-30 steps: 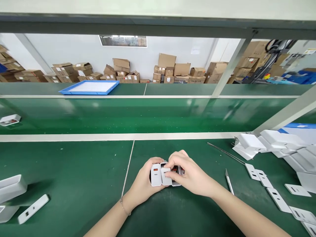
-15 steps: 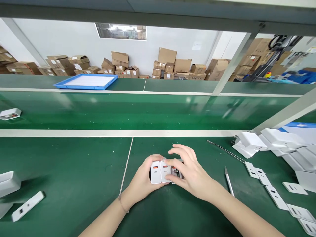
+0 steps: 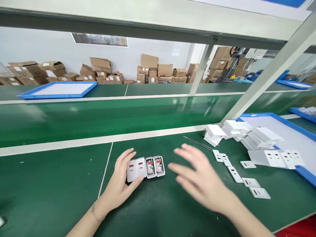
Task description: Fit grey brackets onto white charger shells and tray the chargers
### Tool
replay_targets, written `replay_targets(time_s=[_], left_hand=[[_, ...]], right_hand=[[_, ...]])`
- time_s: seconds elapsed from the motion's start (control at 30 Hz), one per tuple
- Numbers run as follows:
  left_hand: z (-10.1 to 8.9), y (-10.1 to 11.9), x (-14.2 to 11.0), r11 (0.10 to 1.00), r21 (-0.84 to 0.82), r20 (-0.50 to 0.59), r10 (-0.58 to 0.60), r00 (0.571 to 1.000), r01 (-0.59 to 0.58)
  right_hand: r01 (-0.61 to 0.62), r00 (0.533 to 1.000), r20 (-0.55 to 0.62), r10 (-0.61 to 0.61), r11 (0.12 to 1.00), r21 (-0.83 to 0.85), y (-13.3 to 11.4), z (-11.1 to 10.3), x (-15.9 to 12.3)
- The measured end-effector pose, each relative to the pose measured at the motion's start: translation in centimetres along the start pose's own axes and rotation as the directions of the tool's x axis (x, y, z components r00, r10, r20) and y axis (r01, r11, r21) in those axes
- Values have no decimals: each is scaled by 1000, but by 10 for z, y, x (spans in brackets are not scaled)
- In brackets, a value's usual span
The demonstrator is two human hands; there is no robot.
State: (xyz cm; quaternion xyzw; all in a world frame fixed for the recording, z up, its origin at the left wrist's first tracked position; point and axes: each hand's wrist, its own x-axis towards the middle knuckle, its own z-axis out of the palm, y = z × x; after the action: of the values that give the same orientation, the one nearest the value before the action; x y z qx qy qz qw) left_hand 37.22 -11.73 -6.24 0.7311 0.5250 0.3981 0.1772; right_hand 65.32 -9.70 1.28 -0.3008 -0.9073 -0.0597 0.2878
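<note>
A row of white USB chargers stands on the green table. Two closed chargers (image 3: 136, 170) at its left show a red USB port and a small slot. Beside them, two open charger housings (image 3: 155, 167) reveal metal parts and a red port inside. My left hand (image 3: 120, 182) curls around the row's left end, thumb at the near edge and fingers behind. Right of the housings, my right hand (image 3: 197, 177) hovers slightly blurred, fingers spread, holding nothing. White face plates (image 3: 235, 174) with port slots lie in a slanting line farther right.
Tweezers (image 3: 197, 143) lie above the face plates. White charger housings (image 3: 259, 138) are piled by a blue-rimmed tray (image 3: 286, 123) at the right. A slanting post (image 3: 261, 75) rises there. Another blue-rimmed tray (image 3: 59, 90) sits on the back shelf, with cardboard boxes (image 3: 158, 70) beyond.
My right hand has come off the chargers and moved right, its fingers spreading. The two open housings now show fully. The view has turned to the right.
</note>
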Motion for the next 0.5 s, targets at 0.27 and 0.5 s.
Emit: replay_targets(time_s=[0.27, 0.5], left_hand=[[6, 17, 19, 739, -507, 122, -449, 885, 444], [8, 21, 22, 739, -531, 64, -453, 889, 415]], right_hand=[[-486, 852, 72, 519, 834, -262, 104, -18, -94], [-662, 655, 202, 729, 681, -313, 133, 3, -112]])
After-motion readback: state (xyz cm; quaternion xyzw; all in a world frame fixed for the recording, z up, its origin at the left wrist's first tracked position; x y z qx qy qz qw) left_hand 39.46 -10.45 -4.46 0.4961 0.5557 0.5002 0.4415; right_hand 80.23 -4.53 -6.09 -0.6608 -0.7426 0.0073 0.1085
